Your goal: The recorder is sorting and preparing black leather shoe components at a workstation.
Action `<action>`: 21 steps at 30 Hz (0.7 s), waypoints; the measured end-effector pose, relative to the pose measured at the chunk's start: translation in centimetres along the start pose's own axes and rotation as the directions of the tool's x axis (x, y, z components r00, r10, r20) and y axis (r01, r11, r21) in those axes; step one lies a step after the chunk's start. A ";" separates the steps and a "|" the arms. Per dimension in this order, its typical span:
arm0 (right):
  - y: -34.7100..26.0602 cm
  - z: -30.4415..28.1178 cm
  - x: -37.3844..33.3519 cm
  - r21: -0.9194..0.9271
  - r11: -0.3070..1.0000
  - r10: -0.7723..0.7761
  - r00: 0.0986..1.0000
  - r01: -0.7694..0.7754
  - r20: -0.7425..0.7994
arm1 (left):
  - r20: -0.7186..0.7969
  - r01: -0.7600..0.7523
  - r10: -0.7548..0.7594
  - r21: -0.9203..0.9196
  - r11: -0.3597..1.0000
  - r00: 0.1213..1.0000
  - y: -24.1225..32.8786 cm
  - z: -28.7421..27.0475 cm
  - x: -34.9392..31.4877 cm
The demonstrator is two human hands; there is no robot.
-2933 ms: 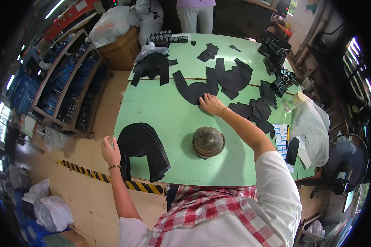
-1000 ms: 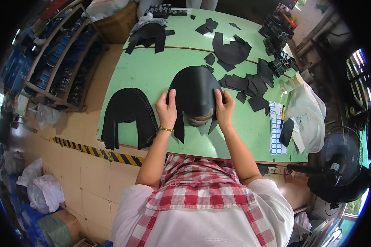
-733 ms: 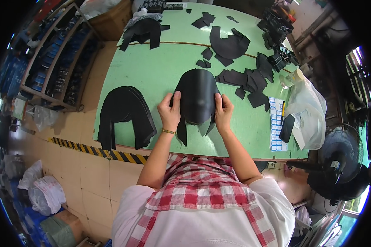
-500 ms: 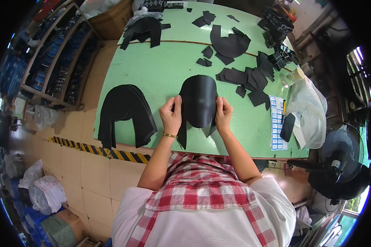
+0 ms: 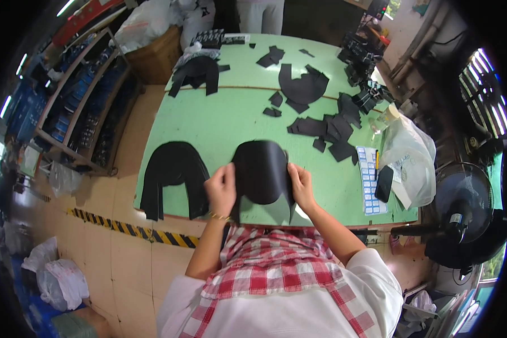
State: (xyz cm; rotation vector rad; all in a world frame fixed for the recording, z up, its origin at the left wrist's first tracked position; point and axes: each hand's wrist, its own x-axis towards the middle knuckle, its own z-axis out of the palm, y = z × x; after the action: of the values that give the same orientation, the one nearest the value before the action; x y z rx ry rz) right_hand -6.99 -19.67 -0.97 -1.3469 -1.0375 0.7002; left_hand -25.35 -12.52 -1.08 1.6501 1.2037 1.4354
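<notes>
Black arch, open toward apron

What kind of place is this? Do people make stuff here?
Probably a small workshop where people make things. There's a big green table with black pieces on it, a packed rack, and striped tape on the floor.

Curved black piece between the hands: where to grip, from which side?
I'd take the curved black piece by its two side edges, one hand from each side: its middle bows upward and the sides run down into two legs. The left hand and right hand are at those edges.
</notes>
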 end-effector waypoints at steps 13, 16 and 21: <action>10.1 -3.6 27.5 -0.929 0.366 -0.231 0.973 0.064 -0.024 | -0.088 0.134 -0.107 0.807 0.575 0.990 -12.6 -17.3 10.1; 10.3 -2.5 28.6 -0.992 0.113 -0.094 0.993 -0.063 -0.074 | -0.126 0.208 -0.178 0.783 0.586 0.976 -12.9 -17.7 9.3; 11.5 -6.1 31.6 -0.982 0.004 -0.228 0.956 0.191 0.185 | -0.164 0.040 0.097 0.678 0.734 0.982 -9.2 -15.8 10.4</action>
State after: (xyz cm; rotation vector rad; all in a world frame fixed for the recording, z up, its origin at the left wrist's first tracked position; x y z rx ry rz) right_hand 13.36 7.38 -5.69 -2.3017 -1.8109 -0.5769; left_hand -43.00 -1.03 -2.01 2.0299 2.0007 1.2544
